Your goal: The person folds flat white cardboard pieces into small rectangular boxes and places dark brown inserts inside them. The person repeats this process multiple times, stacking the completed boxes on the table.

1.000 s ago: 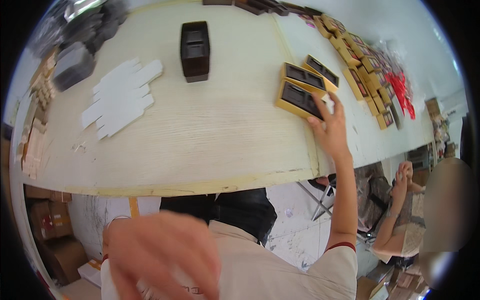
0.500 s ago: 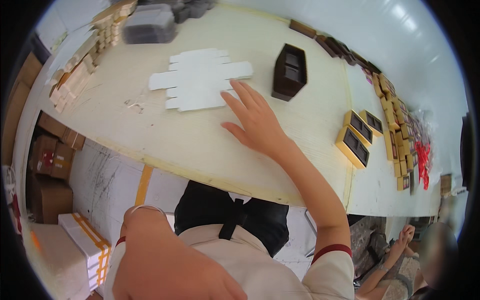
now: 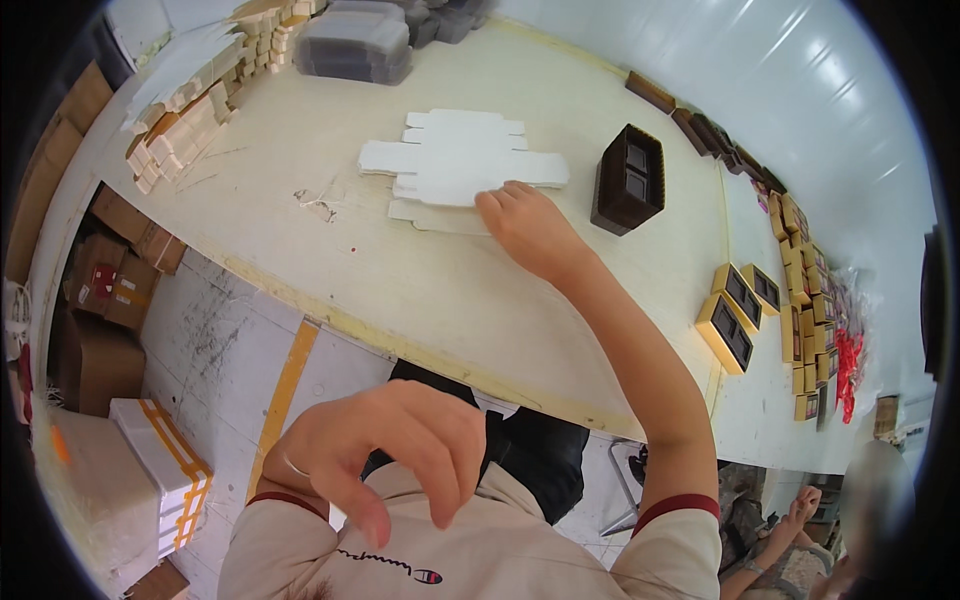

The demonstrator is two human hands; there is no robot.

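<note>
A small pile of flat white cardboard box blanks [image 3: 463,150] with side flaps lies on the table. My right hand [image 3: 528,228] is closed at the near right edge of the top blank, with its fingertips partly hidden. Below that blank, the near edge of another one [image 3: 440,217] sticks out toward me. In front of my chest, over my lap, my left hand [image 3: 400,445] hangs with curled fingers, the thumb apart and nothing held. A stack of dark brown plastic trays [image 3: 628,182] stands to the right of the blanks.
Yellow boxes with dark inserts [image 3: 735,315] sit at the right, near rows of filled boxes [image 3: 795,290] and red strips [image 3: 848,375]. Folded cardboard stacks [image 3: 185,125] and clear plastic lids [image 3: 355,45] stand far left. Another person's hands [image 3: 803,505] show at lower right.
My right hand has gone from spread fingers to a closed grip on the blank's edge. The top blank has shifted off the one below. My left hand has risen, and the view has moved.
</note>
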